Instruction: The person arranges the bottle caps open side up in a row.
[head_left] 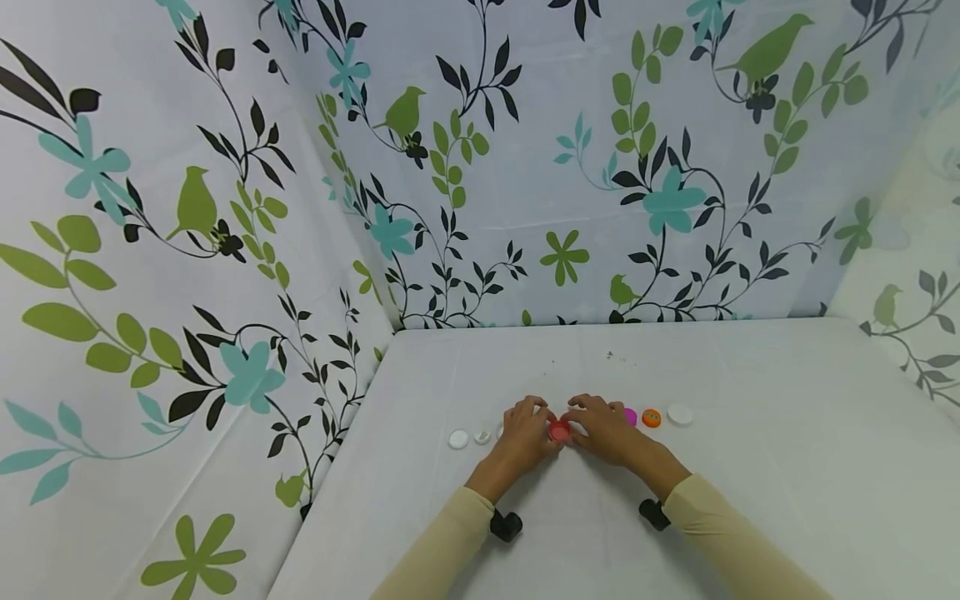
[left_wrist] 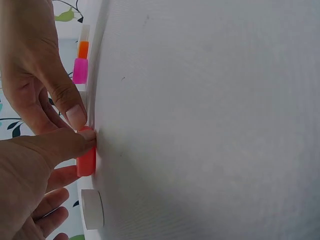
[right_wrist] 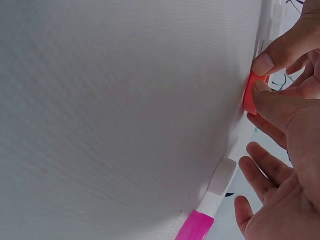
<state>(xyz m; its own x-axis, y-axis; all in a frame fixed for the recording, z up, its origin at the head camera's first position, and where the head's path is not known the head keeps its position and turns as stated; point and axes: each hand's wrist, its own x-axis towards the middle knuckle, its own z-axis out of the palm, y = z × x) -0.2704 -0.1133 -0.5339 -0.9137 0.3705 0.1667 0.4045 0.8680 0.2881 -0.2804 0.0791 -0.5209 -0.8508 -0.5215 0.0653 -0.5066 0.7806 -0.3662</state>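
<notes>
Both hands meet at a red bottle cap (head_left: 558,431) lying on the white-covered table. The left hand (head_left: 523,435) pinches the cap from the left, its thumb on the near side in the left wrist view and a finger behind. From the other side the right hand (head_left: 606,431) pinches the same red cap (right_wrist: 249,97) between thumb and finger. The remaining right fingers spread loosely near a white cap (right_wrist: 222,176), which the right hand hides in the head view. Another white cap (left_wrist: 92,209) stands close to the left fingers.
The caps form a row across the table (head_left: 750,500). Leftmost are a white cap (head_left: 458,439) and a smaller white one (head_left: 482,437). Magenta (head_left: 631,417), orange (head_left: 651,417) and white (head_left: 680,415) caps continue rightward. A patterned curtain (head_left: 510,233) hangs behind.
</notes>
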